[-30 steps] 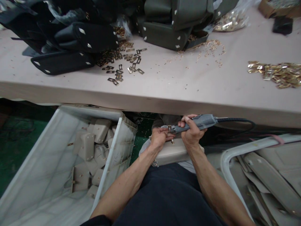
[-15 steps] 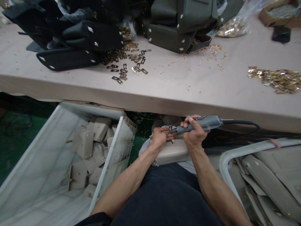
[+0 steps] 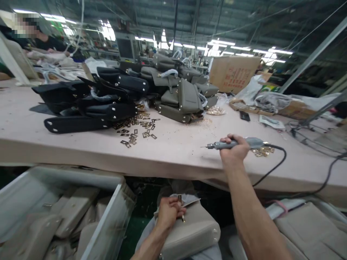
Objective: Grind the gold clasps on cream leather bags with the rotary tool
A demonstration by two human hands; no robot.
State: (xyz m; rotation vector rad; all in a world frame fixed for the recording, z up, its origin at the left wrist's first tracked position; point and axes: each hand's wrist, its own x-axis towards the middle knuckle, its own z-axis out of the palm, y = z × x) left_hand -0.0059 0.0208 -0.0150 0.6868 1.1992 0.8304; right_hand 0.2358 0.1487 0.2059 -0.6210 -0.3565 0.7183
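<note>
Fingers of the left hand (image 3: pixel 166 213) are pinched on the flap of a beige bag (image 3: pixel 195 225), right beside a small metal fitting (image 3: pixel 179 198) that stands up from the flap. The bag is held low, in front of the body and below the near edge of the desk (image 3: pixel 170 155), with a second metal piece (image 3: pixel 183 218) seen on its face. It is flanked by a left bin (image 3: pixel 105 218), loaded with beige bags (image 3: pixel 77 206), and a right bin (image 3: pixel 271 209), where more beige panels (image 3: pixel 311 224) are packed.

By the right hand (image 3: pixel 233 150) a powered screwdriver (image 3: pixel 253 143) is gripped above the desk, its fingers wrapped around the body and its bit pointed left, well apart from the bag. Part of a pile of gold fittings (image 3: pixel 264 151) is hidden behind the tool, and its cable (image 3: pixel 284 159) is looped down past the desk edge.

Farther left, dark-framed fittings (image 3: pixel 128 141) are scattered before heaped black bags (image 3: pixel 78 124). The middle is blocked by stacked olive-grey bags (image 3: pixel 189 97), with gold pieces in clear plastic (image 3: pixel 216 110) beside them. Behind, a cardboard box (image 3: pixel 234 74) is propped; at far left a person (image 3: pixel 45 40) is seen.
</note>
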